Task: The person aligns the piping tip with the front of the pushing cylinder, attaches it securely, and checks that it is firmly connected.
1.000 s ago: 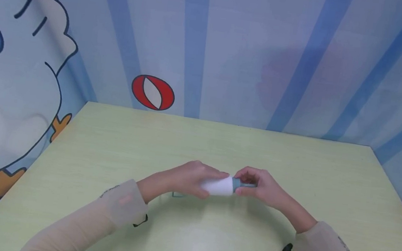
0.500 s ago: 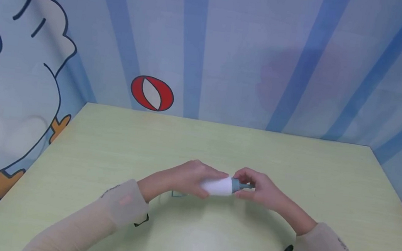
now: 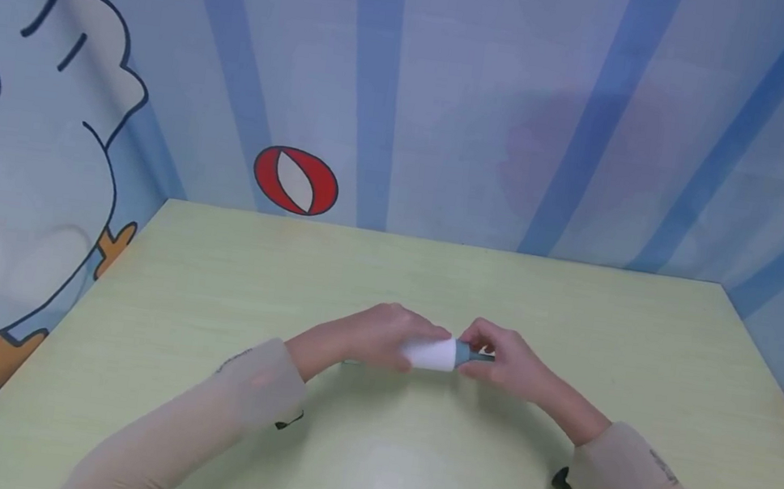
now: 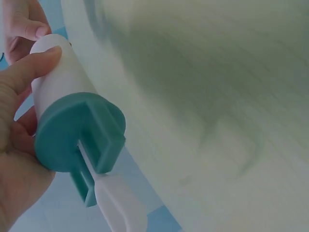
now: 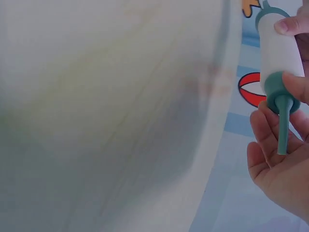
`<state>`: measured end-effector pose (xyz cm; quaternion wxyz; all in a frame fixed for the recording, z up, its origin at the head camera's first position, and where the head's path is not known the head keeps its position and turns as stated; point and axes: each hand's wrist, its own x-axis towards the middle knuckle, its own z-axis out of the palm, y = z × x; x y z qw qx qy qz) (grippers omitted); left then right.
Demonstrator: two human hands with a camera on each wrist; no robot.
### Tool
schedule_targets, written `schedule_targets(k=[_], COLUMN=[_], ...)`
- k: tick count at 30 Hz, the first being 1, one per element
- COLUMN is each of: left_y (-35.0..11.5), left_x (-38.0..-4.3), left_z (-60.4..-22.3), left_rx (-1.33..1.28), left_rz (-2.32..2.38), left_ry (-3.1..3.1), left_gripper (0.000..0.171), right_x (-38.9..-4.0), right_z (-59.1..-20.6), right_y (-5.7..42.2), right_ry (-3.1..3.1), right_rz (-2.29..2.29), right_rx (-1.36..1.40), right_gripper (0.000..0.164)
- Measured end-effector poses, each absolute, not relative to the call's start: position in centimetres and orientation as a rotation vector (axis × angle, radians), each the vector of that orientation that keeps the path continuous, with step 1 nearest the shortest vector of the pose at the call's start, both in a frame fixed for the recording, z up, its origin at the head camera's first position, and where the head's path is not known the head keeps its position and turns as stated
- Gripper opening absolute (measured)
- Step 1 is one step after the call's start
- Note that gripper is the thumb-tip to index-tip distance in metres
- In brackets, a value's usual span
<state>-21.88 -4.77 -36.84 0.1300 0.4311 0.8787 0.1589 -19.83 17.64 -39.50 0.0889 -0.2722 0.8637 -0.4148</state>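
Observation:
A large plastic syringe [image 3: 434, 354] with a white barrel is held crosswise above the table by both hands. My left hand [image 3: 388, 337] grips the barrel, the thumb along its side. In the left wrist view, a teal end cap [image 4: 60, 133] with two projecting finger grips faces the camera, and a white plunger handle [image 4: 119, 205] sticks out of it. At the other end, my right hand [image 3: 515, 364] pinches the teal collar [image 5: 275, 86] between thumb and fingers. From that collar a thin teal nozzle [image 5: 283, 133] points over the right palm.
The pale yellow-green table [image 3: 423, 289] spreads beneath both hands. Behind it stands a blue striped backdrop [image 3: 453, 105] with a printed red and white ball [image 3: 295, 180]. A cartoon figure [image 3: 17, 190] is printed on the left side.
Both hands and the syringe have shifted slightly up in the head view, the left hand also a little to the right. The barrel lies more level. The grips are kept.

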Motion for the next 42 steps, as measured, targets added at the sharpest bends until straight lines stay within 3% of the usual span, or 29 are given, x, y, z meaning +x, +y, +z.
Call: schedule_targets(k=[13,36,42], left_y=[-3.2,-4.8,-6.4], left_x=[-24.9,-24.9,-24.8], left_z=[-38.7,-39.6,-40.0], left_rx=[1.179,1.107,1.054], left_rz=[0.305,0.227,0.326], left_ry=[2.573,2.748,2.752], left_gripper=[0.056,0.062,0.062], right_x=[-22.8,-23.2,-23.0], right_z=[-41.1,-41.9,-42.1], right_y=[17.8,19.4,20.8], right_ry=[2.630,2.677,2.684], right_rz=[-1.075,-0.995,-1.011], right_rx=[-0.663,-0.572,-0.536], right_gripper=[0.021,0.038,0.029])
